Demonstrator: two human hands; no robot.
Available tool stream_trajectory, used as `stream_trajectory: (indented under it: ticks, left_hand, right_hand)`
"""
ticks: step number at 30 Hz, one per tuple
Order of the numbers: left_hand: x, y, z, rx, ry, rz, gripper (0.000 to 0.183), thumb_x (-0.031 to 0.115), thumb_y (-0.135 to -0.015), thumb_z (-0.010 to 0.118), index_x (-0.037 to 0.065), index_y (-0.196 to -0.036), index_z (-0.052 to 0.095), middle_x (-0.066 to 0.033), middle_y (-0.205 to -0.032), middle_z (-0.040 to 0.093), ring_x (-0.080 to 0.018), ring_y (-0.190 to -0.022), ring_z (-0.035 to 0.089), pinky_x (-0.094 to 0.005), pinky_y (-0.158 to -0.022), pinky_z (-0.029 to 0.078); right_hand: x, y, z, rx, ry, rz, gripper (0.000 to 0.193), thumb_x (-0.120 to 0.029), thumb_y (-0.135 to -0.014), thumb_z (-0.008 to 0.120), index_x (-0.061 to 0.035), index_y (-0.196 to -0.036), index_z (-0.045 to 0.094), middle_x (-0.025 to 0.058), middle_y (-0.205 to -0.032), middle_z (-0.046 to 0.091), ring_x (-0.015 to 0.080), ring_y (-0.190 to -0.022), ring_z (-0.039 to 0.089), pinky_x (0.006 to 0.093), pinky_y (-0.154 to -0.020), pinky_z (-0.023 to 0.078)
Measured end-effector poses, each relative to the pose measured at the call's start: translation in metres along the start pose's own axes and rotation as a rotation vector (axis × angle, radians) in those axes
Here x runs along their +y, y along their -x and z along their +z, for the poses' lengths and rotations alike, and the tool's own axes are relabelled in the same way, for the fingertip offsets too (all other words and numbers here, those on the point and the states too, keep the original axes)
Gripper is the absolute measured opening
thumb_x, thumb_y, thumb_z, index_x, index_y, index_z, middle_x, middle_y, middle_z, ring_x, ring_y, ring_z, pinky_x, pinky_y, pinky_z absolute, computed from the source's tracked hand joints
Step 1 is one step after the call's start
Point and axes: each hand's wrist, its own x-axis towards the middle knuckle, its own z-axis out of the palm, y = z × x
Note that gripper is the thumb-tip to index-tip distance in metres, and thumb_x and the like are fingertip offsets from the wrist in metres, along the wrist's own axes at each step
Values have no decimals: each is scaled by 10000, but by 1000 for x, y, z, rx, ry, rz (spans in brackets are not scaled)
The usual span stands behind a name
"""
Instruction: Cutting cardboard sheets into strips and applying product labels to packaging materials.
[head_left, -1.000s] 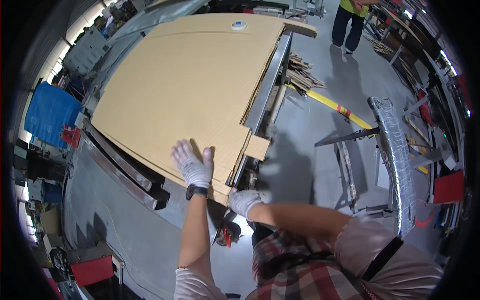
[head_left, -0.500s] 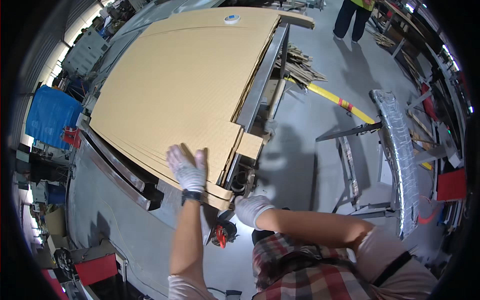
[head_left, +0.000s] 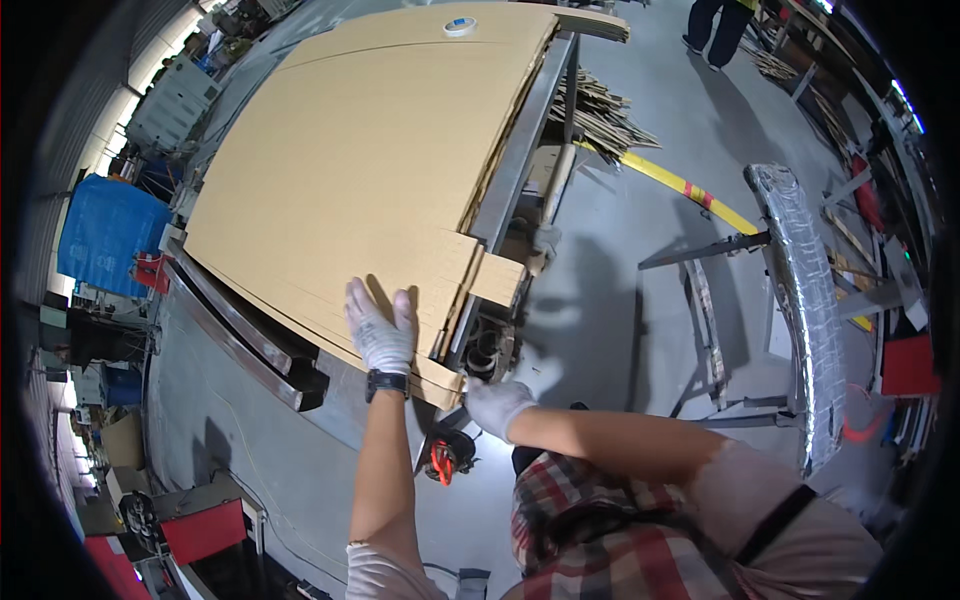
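Since half a second ago, the gloved right hand [head_left: 497,408] has edged a little closer to the near right corner of the broad tan cardboard sheet [head_left: 340,170], and the co-worker in dark trousers [head_left: 716,30], off past the sheet's far right corner, has shifted footing.

From where I stand, taking it from the left, a bright blue plastic-looking cover [head_left: 112,232] hangs beyond the sheet's left side, and dark curved metal rails [head_left: 235,335] run just outside its near left edge. The sheet lies flat, its edges layered. The left hand [head_left: 382,342], in a pale knitted glove, is spread palm down on it near that corner. Under its wrist a narrow folded cardboard strip [head_left: 437,385] runs along the near edge. A round orange-handled thing [head_left: 442,462] sits below the corner, and a white roll of tape [head_left: 460,27] lies on the sheet's far end.

The right hand's fingers are curled at the strip's end; I cannot tell whether they grip it. A short cardboard tab [head_left: 498,280] juts from the sheet's right side.

I'd say the left palm should press evenly so the layers don't slide, while the right works in line with the edge, fingertips clear of the grey metal frame [head_left: 512,185] alongside.
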Motion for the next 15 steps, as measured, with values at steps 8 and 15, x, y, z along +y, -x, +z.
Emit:
stream_trajectory:
  ticks: [8, 15]
  left_hand:
    - [-17, 11, 3, 59, 140, -50, 799, 497, -860, 550, -64, -1366, 288, -282, -1396, 330, -411, -1297, 324, -453, -1080, 266]
    - [-5, 5, 6, 31, 166, -66, 823, 510, -867, 541, -67, -1381, 257, -272, -1407, 324, -391, -1321, 305, -427, -1098, 250]
  right_hand:
    - [14, -3, 23, -9, -134, -12, 318, -282, -922, 476, 16, -1032, 461, 203, -880, 666, 336, -821, 666, 469, -710, 499]
    - [26, -18, 29, 289, -79, -156, 291, -290, -906, 476, -23, -956, 582, 173, -788, 669, 323, -747, 662, 461, -625, 518]
